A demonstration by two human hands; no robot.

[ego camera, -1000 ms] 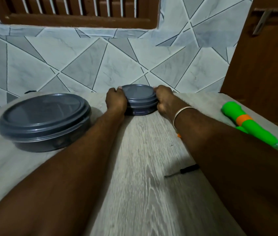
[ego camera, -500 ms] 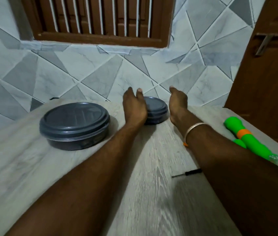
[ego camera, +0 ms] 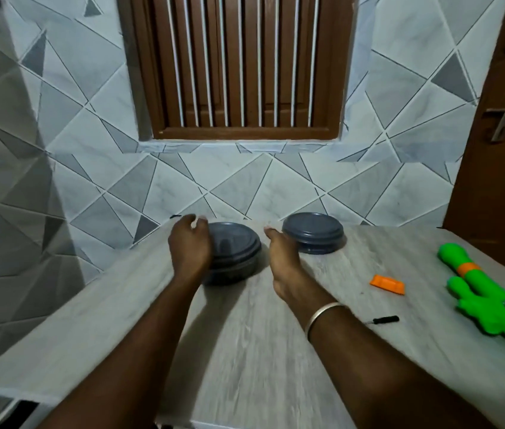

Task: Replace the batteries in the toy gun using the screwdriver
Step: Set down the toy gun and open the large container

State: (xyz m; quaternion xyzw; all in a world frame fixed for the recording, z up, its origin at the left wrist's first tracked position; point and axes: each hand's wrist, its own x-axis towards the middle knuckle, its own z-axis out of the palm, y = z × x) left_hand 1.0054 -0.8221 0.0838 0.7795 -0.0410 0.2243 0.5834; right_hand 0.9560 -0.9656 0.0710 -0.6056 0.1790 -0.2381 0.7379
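Grips are both hanging slack, holding nothing: left grip (ego camera: 189, 246) hovering, fingers loosely curled, at the large grey container (ego camera: 240, 252), right grip (ego camera: 282, 258) reaching open-fingered between it and the small grey container (ego camera: 313, 232), with screwdriver (ego camera: 382, 320), orange cover (ego camera: 387, 284) and green toy gun (ego camera: 492, 305) lying untouched rightward on the surface (ego camera: 245, 351).

Large container (ego camera: 237, 250), small container (ego camera: 313, 233) (both lidded) sit on table (ego camera: 245, 351).
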